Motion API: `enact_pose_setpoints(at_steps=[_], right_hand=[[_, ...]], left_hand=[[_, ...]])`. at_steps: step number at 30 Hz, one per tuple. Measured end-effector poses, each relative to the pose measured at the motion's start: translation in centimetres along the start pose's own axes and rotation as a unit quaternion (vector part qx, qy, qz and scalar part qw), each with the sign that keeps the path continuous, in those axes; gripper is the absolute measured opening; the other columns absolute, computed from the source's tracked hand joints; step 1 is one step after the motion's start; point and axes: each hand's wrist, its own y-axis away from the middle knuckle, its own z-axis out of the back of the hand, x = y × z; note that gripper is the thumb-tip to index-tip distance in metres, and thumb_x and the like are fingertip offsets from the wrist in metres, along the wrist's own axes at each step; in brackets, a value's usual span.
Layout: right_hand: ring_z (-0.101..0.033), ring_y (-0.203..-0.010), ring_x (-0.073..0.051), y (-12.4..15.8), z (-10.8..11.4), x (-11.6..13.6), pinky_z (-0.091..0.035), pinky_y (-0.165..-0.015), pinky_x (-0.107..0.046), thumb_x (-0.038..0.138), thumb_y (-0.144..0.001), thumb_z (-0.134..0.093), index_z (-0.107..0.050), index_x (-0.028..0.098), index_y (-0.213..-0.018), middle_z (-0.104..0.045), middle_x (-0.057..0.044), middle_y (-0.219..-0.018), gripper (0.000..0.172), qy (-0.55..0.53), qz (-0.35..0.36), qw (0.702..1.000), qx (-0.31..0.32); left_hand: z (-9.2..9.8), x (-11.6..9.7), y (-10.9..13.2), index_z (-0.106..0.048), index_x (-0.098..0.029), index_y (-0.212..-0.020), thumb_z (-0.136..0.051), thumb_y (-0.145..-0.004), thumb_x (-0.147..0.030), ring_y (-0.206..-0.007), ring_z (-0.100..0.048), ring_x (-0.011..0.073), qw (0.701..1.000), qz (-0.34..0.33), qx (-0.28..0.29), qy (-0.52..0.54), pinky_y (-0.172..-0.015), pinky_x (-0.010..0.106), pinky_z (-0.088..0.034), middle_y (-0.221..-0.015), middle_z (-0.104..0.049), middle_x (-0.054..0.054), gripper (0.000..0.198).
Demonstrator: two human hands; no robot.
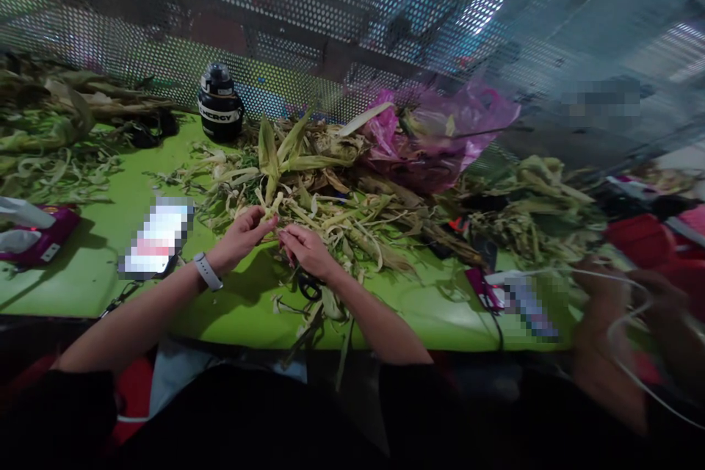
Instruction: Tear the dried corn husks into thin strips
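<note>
Head view: left hand (242, 233) and right hand (306, 250) both pinched shut on one thin husk strip (277, 234), stretched between fingertips. Husk pile (319, 191) just beyond, scissors (309, 285) under right wrist. Best kept taut, pulled along the grain.

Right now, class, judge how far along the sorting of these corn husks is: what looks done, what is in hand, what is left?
Done: loose stripped pieces lie scattered on the green table at far left. In hand: the left hand and right hand pinch one husk strip between them, scissors lying below. Left: the big husk pile and the pink bag behind it look untouched.
</note>
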Motion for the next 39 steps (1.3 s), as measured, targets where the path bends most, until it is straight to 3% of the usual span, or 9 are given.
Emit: enact_pose_setpoints(at_steps=[3,7,9,16,19,23,30,35,39], right_hand=[[-0.047,-0.046,-0.011,0.2,0.6,0.7,-0.04,-0.05,-0.025,0.044,-0.091,-0.046,-0.05,0.021,-0.071,-0.049,0.004,-0.053,0.032,0.062,0.028,0.998,-0.016],[-0.058,-0.081,-0.018,0.4,2.1,1.8,-0.046,-0.08,-0.034,0.037,-0.086,-0.054,-0.06,0.019,-0.075,-0.061,-0.005,-0.081,0.022,0.197,0.169,0.939,-0.224],[-0.056,-0.102,-0.021,0.2,2.6,1.8,-0.041,-0.096,-0.039,0.036,-0.087,-0.055,-0.066,0.02,-0.083,-0.063,-0.008,-0.098,0.02,0.217,0.199,0.915,-0.276],[-0.059,-0.108,-0.018,-0.7,2.2,0.7,-0.042,-0.103,-0.038,0.046,-0.085,-0.061,-0.069,0.022,-0.082,-0.067,-0.006,-0.101,0.026,0.051,0.152,0.98,-0.117],[-0.06,-0.104,-0.018,-0.5,2.0,1.1,-0.045,-0.098,-0.038,0.049,-0.083,-0.062,-0.069,0.021,-0.08,-0.065,-0.006,-0.099,0.029,0.027,0.146,0.987,-0.061],[-0.058,-0.102,-0.018,0.0,1.5,1.7,-0.046,-0.096,-0.038,0.048,-0.085,-0.06,-0.068,0.022,-0.08,-0.06,-0.007,-0.1,0.028,0.056,0.171,0.982,-0.05],[-0.058,-0.086,-0.017,-0.1,2.1,1.7,-0.046,-0.082,-0.032,0.048,-0.089,-0.053,-0.065,0.021,-0.087,-0.062,-0.005,-0.088,0.03,0.097,0.142,0.976,-0.132],[-0.041,-0.057,-0.011,-0.2,2.5,1.4,-0.034,-0.058,-0.025,0.057,-0.09,-0.045,-0.05,0.018,-0.061,-0.044,0.002,-0.057,0.048,0.158,0.049,0.981,-0.101],[-0.038,-0.057,-0.011,-0.2,2.4,1.1,-0.032,-0.058,-0.026,0.056,-0.091,-0.041,-0.043,0.019,-0.059,-0.039,0.003,-0.057,0.049,0.168,0.089,0.973,-0.128]], left_hand=[[0.5,-0.3,-0.1,-0.055,-0.016,-0.081,-0.065,-0.081,-0.041,-0.06,-0.043,0.0075,0.999,-0.012,0.025,-0.047,-0.054,0.018,-0.036,-0.07,-0.05,-0.003,0.026],[0.8,0.0,-0.1,-0.062,-0.015,-0.095,-0.065,-0.079,-0.044,-0.073,-0.053,0.0122,0.989,-0.001,0.098,-0.107,-0.064,0.022,-0.042,-0.084,-0.06,0.002,0.033],[0.6,0.4,-0.1,-0.063,-0.015,-0.098,-0.065,-0.08,-0.045,-0.072,-0.053,0.0127,0.981,0.005,0.138,-0.136,-0.065,0.024,-0.042,-0.083,-0.061,0.002,0.035],[0.1,1.3,0.2,-0.064,-0.012,-0.081,-0.051,-0.088,-0.049,-0.06,-0.04,0.0092,0.958,-0.033,0.192,-0.209,-0.054,0.022,-0.032,-0.065,-0.048,-0.002,0.04],[0.0,0.9,0.3,-0.065,-0.012,-0.076,-0.054,-0.087,-0.046,-0.056,-0.035,0.0083,0.938,-0.048,0.246,-0.238,-0.052,0.021,-0.029,-0.06,-0.043,-0.003,0.038],[-0.6,0.4,0.7,-0.06,-0.014,-0.062,-0.057,-0.086,-0.042,-0.054,-0.032,0.0085,0.922,-0.073,0.306,-0.225,-0.049,0.022,-0.028,-0.057,-0.038,-0.003,0.037],[-0.8,1.0,0.9,-0.057,-0.016,-0.075,-0.053,-0.088,-0.049,-0.052,-0.039,0.0087,0.966,-0.024,0.202,-0.16,-0.048,0.021,-0.033,-0.058,-0.042,-0.004,0.035],[-0.3,0.6,0.5,-0.054,-0.016,-0.065,-0.055,-0.085,-0.055,-0.047,-0.047,0.0084,0.977,0.008,0.166,-0.135,-0.046,0.02,-0.038,-0.052,-0.049,-0.003,0.044],[-0.3,0.4,0.3,-0.06,-0.014,-0.07,-0.058,-0.082,-0.057,-0.046,-0.052,0.0094,0.987,0.039,0.123,-0.093,-0.047,0.02,-0.04,-0.05,-0.053,-0.002,0.045]])
